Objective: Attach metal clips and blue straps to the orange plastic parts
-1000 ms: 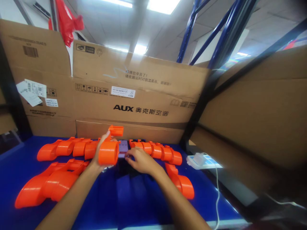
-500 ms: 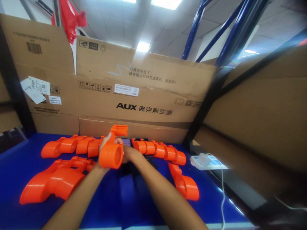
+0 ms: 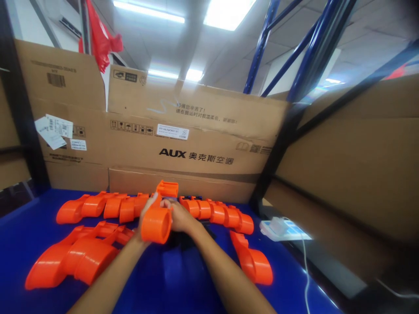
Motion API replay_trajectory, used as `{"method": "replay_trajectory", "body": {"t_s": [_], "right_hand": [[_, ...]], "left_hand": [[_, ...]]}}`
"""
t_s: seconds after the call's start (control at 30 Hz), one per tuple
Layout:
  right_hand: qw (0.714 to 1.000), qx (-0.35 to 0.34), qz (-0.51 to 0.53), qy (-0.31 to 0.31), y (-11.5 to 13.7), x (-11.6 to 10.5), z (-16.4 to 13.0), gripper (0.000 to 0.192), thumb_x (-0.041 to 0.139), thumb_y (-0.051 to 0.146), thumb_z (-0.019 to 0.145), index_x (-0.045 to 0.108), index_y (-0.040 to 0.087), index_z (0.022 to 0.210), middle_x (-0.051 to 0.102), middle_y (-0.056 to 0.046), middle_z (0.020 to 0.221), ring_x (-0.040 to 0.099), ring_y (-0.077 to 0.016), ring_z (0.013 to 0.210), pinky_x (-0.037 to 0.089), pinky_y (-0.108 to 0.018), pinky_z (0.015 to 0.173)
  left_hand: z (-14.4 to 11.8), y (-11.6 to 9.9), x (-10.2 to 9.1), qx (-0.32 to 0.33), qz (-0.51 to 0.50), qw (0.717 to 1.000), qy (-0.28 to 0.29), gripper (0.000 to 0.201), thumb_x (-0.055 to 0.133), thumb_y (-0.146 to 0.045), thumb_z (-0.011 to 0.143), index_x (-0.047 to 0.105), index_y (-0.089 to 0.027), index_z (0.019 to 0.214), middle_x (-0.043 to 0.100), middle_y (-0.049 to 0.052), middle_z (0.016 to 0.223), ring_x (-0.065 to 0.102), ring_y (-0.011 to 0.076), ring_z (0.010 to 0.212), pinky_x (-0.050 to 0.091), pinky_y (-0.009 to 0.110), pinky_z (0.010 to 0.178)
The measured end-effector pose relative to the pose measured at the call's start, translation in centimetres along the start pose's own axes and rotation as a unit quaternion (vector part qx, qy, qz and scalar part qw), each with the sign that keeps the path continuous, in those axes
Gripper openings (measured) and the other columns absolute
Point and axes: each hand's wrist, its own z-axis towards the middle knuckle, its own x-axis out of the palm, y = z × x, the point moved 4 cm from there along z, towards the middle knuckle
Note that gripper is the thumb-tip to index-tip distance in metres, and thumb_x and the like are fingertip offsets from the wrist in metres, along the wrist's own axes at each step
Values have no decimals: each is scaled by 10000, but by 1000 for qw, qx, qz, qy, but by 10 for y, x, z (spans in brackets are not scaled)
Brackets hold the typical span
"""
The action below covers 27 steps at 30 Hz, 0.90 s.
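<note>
My left hand (image 3: 144, 216) is wrapped round an orange plastic part (image 3: 156, 225), held up above the table. The part has a hollow round drum at the near end and a narrow arm leading to a blocky end pointing away. Right against it is my right hand (image 3: 176, 215), its fingers curled in beside the arm of the part. Whatever those fingers pinch is hidden behind the drum and the hand. Similar orange parts (image 3: 94, 206) stand in a row behind and left of my hands.
More orange parts lie nearer on the left (image 3: 88, 257), in a row at the back right (image 3: 218, 213), and singly at right (image 3: 260, 266). All rest on a blue table (image 3: 170, 283). A white power strip (image 3: 284, 229) trails a cable. Cardboard (image 3: 203, 135) walls the back.
The view has tilted up slightly, so the scene sits lower. My right hand's curled fingers show more clearly beside the part, which my left hand still holds.
</note>
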Motion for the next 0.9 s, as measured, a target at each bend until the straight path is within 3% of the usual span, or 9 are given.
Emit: {"method": "replay_trajectory", "body": {"t_s": [0.1, 0.17, 0.27, 0.43, 0.63, 0.8, 0.9], "right_hand": [[991, 22, 73, -114, -13, -18, -16, 47, 615, 180, 783, 576, 197, 802, 667, -19, 796, 604, -166, 746, 479, -263, 691], [968, 56, 168, -177, -26, -27, -30, 76, 561, 253, 845, 529, 206, 795, 634, 7, 708, 586, -147, 636, 468, -250, 606], [915, 94, 317, -233, -42, -34, -48, 168, 547, 364, 879, 475, 226, 816, 591, 45, 615, 538, -124, 478, 424, -226, 477], [855, 120, 378, -333, -53, -51, -71, 277, 677, 462, 825, 596, 198, 848, 484, 71, 537, 387, -77, 427, 295, -188, 401], [828, 123, 414, -358, -54, -58, -81, 318, 750, 450, 791, 684, 188, 960, 586, 24, 639, 435, -89, 494, 366, -205, 429], [835, 139, 411, -339, -52, -56, -82, 308, 773, 444, 771, 703, 181, 916, 572, 29, 610, 404, -78, 478, 322, -192, 402], [839, 146, 406, -331, -51, -55, -82, 324, 774, 455, 766, 705, 178, 920, 566, 29, 604, 403, -79, 483, 309, -186, 395]], "left_hand": [[0, 4, 7, -12, -49, 998, 43, 597, 493, -730, 816, 590, -157, 679, 588, 43, 491, 502, 130, 410, 347, 236, 424], [-1, 7, 11, -22, -64, 996, 55, 568, 552, -710, 793, 593, -155, 679, 591, 40, 487, 505, 127, 406, 348, 227, 420], [0, 11, 12, 4, -22, 999, 29, 523, 597, -664, 795, 601, -154, 679, 606, 39, 527, 528, 129, 439, 378, 229, 444], [-1, 14, 13, 68, 71, 994, -39, 469, 667, -601, 776, 576, -156, 657, 572, 4, 574, 515, 109, 486, 388, 222, 486], [0, 26, 15, 46, 82, 995, -22, 390, 703, -538, 772, 576, -186, 882, 608, -18, 664, 491, 93, 502, 352, 202, 491], [2, 32, 12, 43, 87, 995, -2, 447, 681, -526, 799, 570, -196, 1080, 640, -6, 693, 513, 105, 534, 378, 208, 519], [1, 31, 12, 44, 86, 995, 2, 429, 675, -523, 805, 562, -200, 1062, 653, -1, 698, 530, 111, 536, 401, 215, 531]]}}
